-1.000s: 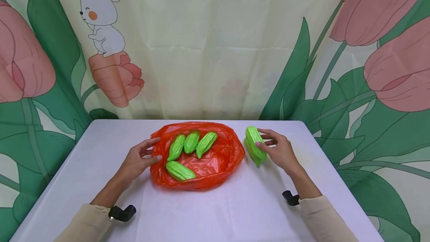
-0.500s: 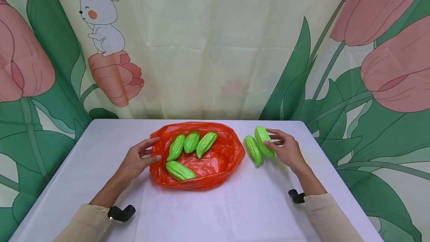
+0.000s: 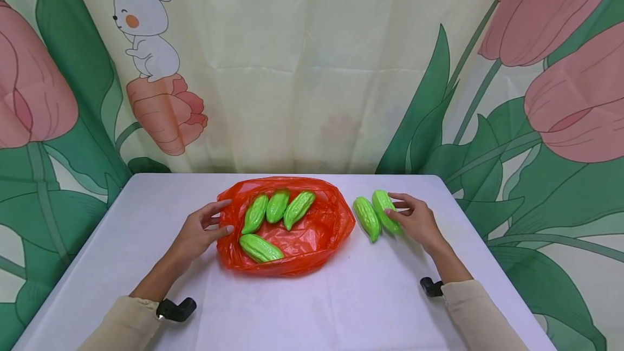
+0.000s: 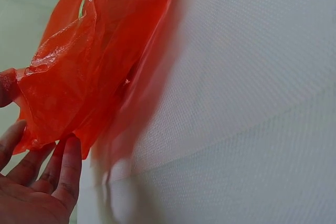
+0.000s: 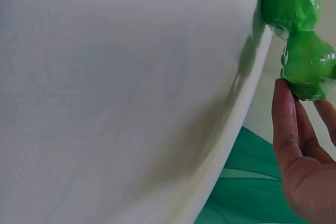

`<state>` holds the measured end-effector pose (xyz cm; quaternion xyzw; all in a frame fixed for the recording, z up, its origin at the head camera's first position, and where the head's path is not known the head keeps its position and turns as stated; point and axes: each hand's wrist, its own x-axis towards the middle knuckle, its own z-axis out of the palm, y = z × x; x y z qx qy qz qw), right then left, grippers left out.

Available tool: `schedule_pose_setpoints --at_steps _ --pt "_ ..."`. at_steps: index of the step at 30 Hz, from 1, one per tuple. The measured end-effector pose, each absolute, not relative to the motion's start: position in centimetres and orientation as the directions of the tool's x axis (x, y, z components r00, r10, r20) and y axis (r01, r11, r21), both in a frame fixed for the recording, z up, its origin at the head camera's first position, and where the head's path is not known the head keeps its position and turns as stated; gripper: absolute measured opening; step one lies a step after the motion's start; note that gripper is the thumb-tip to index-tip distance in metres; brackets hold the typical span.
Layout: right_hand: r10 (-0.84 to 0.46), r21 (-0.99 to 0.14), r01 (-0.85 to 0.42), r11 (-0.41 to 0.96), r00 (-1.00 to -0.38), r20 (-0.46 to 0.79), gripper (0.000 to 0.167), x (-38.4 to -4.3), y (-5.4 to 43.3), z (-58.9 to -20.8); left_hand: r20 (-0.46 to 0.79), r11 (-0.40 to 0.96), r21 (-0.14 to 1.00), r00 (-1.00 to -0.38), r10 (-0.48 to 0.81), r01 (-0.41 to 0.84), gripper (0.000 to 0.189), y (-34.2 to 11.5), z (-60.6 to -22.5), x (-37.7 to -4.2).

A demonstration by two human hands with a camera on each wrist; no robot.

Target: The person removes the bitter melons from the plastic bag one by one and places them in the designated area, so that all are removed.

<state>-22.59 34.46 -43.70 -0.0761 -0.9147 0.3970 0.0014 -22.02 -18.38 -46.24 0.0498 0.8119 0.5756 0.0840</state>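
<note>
A red plastic bag (image 3: 312, 240) lies spread open on the table with several light green bitter melons (image 3: 260, 247) inside. At its left edge my left hand (image 3: 195, 236) holds the rim, thumb and fingers apart along the film. To the right of the bag, two more bitter melons lie side by side. My right hand (image 3: 420, 222) grips the right one (image 3: 383, 206) from its right side, thumb on the near face and fingers behind. The neighbouring bitter melon (image 3: 366, 218) lies between it and the bag. The right wrist view shows clear film wrapped round the gripped bitter melon (image 5: 308, 61).
The white-covered table (image 3: 292, 313) ends at a back edge just behind the bag. A curtain (image 3: 312, 69) printed with tulips and a rabbit hangs beyond it. A black wrist camera (image 3: 177, 309) sits on each forearm.
My right hand has moved right with one bitter melon, off the other one, and lowered it beside that one. My left hand and the bag have stayed in place.
</note>
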Motion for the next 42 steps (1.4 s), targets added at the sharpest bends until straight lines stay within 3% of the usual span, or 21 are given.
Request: schedule_pose_setpoints --at_steps 42 --pt "0.109 -0.689 0.147 0.710 -0.989 -0.099 0.062 -23.1 35.4 -45.1 -0.076 0.338 0.941 -0.982 0.171 -0.013 0.070 -18.4 -46.3 -21.9"
